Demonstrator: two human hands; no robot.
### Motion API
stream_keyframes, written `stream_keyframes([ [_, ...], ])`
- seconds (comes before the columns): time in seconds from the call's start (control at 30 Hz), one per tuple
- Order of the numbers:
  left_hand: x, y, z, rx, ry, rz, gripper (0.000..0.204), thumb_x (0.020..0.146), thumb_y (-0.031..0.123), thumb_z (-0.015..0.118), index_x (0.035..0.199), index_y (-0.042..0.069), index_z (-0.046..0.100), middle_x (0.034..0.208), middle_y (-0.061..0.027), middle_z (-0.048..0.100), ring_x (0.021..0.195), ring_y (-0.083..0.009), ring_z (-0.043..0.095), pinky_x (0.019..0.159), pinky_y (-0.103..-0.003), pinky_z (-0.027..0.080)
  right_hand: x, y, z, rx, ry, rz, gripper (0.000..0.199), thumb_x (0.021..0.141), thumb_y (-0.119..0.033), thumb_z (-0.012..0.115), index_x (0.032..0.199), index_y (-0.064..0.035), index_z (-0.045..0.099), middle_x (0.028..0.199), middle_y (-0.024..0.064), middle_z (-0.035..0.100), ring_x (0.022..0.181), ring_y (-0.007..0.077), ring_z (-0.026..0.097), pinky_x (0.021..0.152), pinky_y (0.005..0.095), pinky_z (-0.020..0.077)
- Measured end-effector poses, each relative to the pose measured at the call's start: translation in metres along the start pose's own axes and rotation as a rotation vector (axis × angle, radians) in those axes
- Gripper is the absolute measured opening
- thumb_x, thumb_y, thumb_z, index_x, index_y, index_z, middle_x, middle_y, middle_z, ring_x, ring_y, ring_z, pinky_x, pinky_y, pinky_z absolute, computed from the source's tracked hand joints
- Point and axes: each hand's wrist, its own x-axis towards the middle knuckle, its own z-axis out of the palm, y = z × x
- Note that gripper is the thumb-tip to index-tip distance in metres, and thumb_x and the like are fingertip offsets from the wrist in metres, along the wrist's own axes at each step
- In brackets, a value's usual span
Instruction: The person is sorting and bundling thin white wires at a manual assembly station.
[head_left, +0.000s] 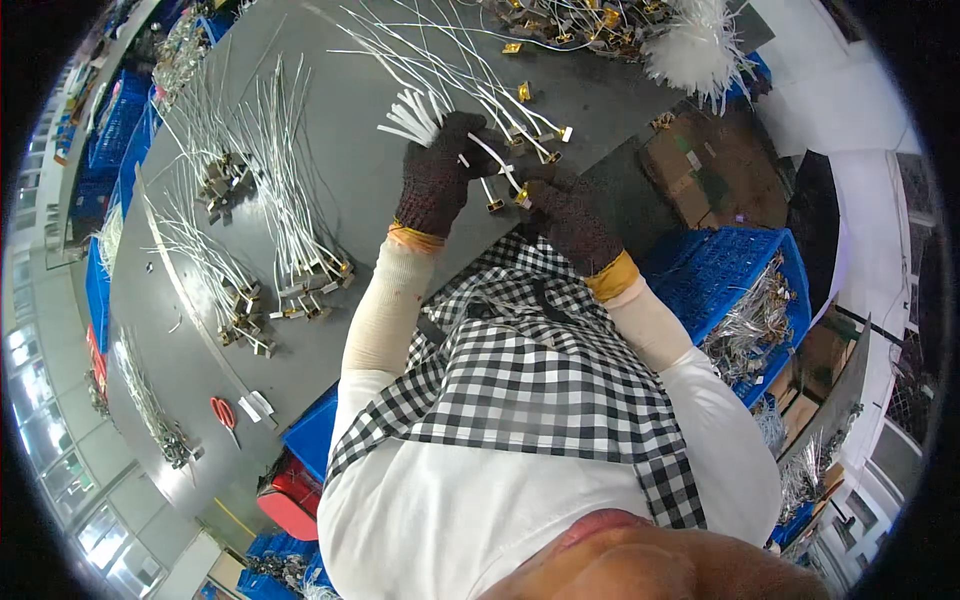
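Both my hands wear dark knitted gloves. My left hand (440, 180) is closed round white wires, whose fanned white ends (412, 118) stick out above the fist. One wire curves from it toward my right hand (578, 222), whose fingers pinch the small brass-and-black end piece (523, 197) of that wire. Another end piece (495, 206) hangs just below my left fingers. On the grey table beyond my hands lie loose white wires (460, 80) with similar end pieces.
Several bundles of white wires (285, 200) lie on the table's left side. Red-handled scissors (224, 411) rest near its edge. A pile of end pieces (590, 22) and a white wire bunch (700, 50) are at the far side. A blue crate (705, 265) of wired parts stands at right.
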Motion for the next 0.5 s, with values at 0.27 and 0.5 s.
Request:
stream_keyframes([
  [0.27, 0.014, 0.007, -0.019, 0.263, -0.124, -0.074, 0.027, 0.089, 0.006, 0.062, 0.115, 0.007, 0.060, 0.097, -0.0055, 0.071, 0.069, -0.0132, 0.066, 0.051, -0.026, 0.050, 0.012, 0.006, 0.015, 0.173, 0.059, -0.098, 0.025, 0.096, -0.008, 0.056, 0.120, -0.0009, 0.060, 0.115, 0.0100, 0.060, 0.098, 0.0160, 0.059, 0.083, 0.0292, 0.0512],
  [0.5, 0.034, -0.080, -0.027, -0.679, 0.067, -0.550, 0.032, 0.092, 0.020, 0.061, 0.117, 0.000, 0.059, 0.098, -0.0144, 0.068, 0.085, -0.0256, 0.069, 0.075, -0.038, 0.058, 0.070, 0.013, -0.028, -0.718, 0.024, -0.318, 0.029, 0.095, -0.019, 0.057, 0.120, -0.0042, 0.062, 0.118, 0.0140, 0.063, 0.103, 0.0242, 0.064, 0.088, 0.0356, 0.0516],
])
